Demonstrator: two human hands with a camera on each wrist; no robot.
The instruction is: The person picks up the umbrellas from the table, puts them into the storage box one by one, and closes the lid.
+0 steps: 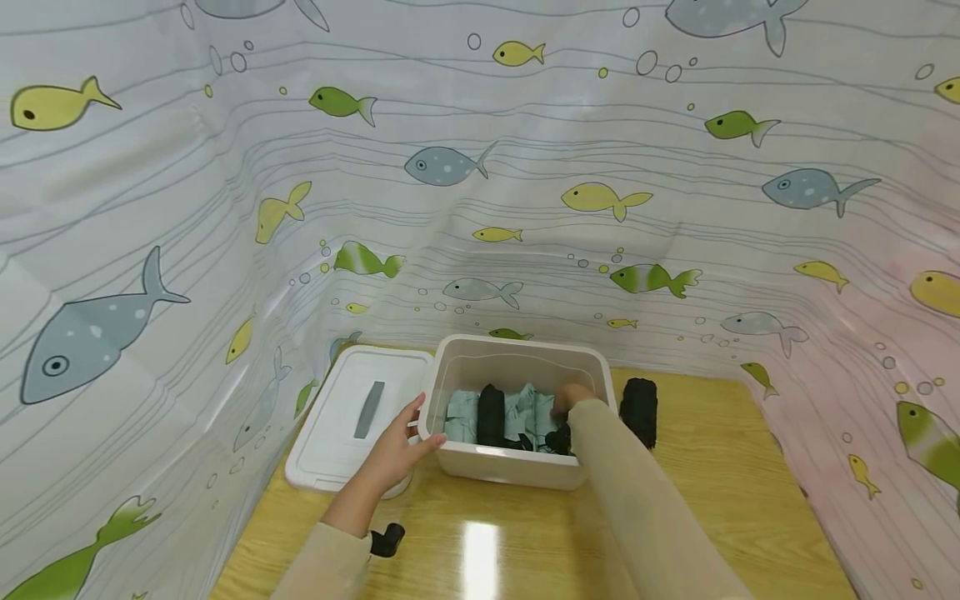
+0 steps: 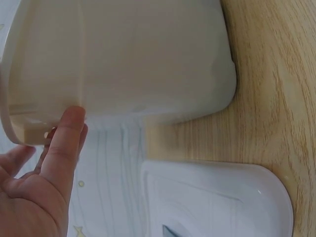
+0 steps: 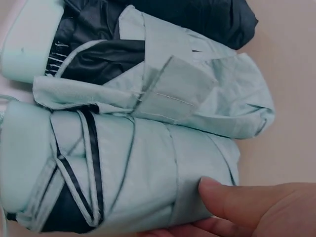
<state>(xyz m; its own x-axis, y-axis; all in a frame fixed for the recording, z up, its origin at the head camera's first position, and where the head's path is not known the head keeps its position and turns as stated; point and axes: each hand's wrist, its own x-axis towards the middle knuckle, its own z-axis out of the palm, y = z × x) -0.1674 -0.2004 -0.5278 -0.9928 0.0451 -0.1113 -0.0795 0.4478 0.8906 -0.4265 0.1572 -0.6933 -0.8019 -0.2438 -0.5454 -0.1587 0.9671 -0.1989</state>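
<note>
A whitish plastic storage box (image 1: 510, 471) holds several folded umbrellas. My left hand (image 1: 397, 454) grips its left rim in the head view; the left wrist view shows the fingers (image 2: 66, 133) against the outside of the box wall (image 2: 148, 59). Inside the box at the right, my right hand (image 1: 573, 396) holds a pale green folded umbrella (image 3: 143, 168), the thumb lying on top and fingers beneath. Beside it lies another pale green umbrella (image 3: 197, 98), loosely wrapped, then a black umbrella (image 3: 202, 19). A further black umbrella (image 1: 491, 417) is left of these in the box.
A white lid (image 1: 337, 417) with a grey handle lies left of the box on the wooden table (image 1: 720, 483). Right of the box is a black rolled bundle (image 1: 639, 412). A small black object (image 1: 387, 540) shows beside my left sleeve. Fish-patterned sheeting (image 1: 525, 200) surrounds the table.
</note>
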